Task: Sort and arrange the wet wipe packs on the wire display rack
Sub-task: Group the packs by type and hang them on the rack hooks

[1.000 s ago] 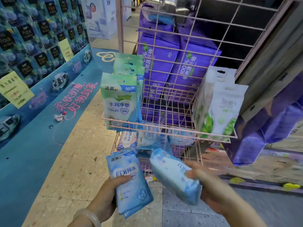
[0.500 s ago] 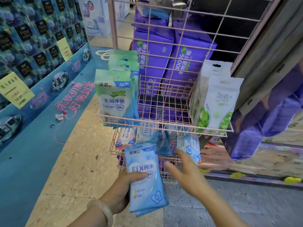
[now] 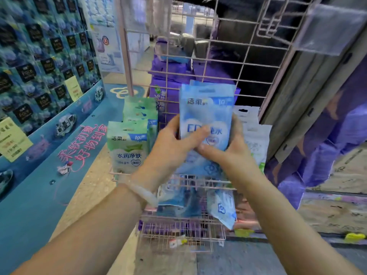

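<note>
Your pink wire rack [image 3: 200, 62] stands on the speckled floor [image 3: 95, 181], its grid back rising to the far side. On its upper shelf [image 3: 127, 174], green packs [image 3: 128, 147] stand upright in a row at the left end, one behind another, and white packs [image 3: 257, 139] with green leaves stand at the right end. The middle of that shelf is hidden, so you cannot tell what sits there. On the lower shelf [image 3: 178, 234], nearer to you, blue packs [image 3: 222, 207] lie loose and tilted, one leaning out toward the right. A small scrap [image 3: 176, 242] lies at that shelf's near edge.
</note>
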The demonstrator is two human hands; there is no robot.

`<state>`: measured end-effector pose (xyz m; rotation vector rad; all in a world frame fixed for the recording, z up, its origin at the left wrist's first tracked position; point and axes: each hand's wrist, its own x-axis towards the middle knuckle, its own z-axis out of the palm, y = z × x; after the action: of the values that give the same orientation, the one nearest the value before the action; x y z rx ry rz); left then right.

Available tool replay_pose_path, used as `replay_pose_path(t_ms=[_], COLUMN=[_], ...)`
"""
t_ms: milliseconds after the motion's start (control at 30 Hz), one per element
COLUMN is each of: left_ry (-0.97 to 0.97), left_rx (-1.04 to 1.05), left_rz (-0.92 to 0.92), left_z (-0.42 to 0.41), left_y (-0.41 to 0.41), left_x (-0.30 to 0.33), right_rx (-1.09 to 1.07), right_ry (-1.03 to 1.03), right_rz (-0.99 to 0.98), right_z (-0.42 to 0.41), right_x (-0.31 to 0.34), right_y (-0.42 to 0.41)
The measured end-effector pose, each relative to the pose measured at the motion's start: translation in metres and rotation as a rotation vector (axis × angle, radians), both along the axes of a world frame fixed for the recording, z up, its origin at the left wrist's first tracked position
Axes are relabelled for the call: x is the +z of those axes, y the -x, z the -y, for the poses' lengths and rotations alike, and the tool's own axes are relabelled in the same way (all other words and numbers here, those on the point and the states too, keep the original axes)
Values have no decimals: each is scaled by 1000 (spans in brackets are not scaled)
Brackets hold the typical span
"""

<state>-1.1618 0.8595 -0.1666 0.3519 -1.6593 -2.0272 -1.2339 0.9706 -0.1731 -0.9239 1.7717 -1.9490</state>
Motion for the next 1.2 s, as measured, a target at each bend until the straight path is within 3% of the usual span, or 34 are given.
replay_pose_path(t_ms=[67, 267, 367, 500, 600, 667, 733, 767, 867, 967, 1100, 1200], left_ry=[2, -33, -116, -227, -28, 170, 302, 343, 334, 346, 601, 879], left_rx=[53, 231, 366, 217, 256, 269, 190, 150, 127, 138, 247, 214], left_rz=[-34, 167, 188, 373, 440, 297, 143, 149, 326, 631, 842, 1053], left_z=[17, 29, 32, 33, 29, 20, 4, -5, -14, 4, 19, 19], left_y=[30, 76, 83, 71, 58, 31, -15, -39, -79, -68, -19, 18], left_x=[-3, -51, -55, -63, -53, -53, -68, -78, -131, -191, -229, -245], right_rx=[-87, -162, -236, -181, -243, -260, -131, -44, 118, 46, -67, -70], right_ry=[6, -198, -180, -414, -432, -289, -143, -146, -425, -829, -1068, -1315], right_rz=[-48, -77, 10, 123, -22, -163, -174, -132, 14, -19, -92, -15], right_z=[28, 68, 70, 65, 49, 24, -10, -26, -47, -27, 24, 47], right_x=[-2, -52, -62, -62, -47, -36, -38, -44, -97, -160, -206, -225], right_y=[23, 45, 53, 49, 34, 14, -8, -22, -39, -35, -17, -1])
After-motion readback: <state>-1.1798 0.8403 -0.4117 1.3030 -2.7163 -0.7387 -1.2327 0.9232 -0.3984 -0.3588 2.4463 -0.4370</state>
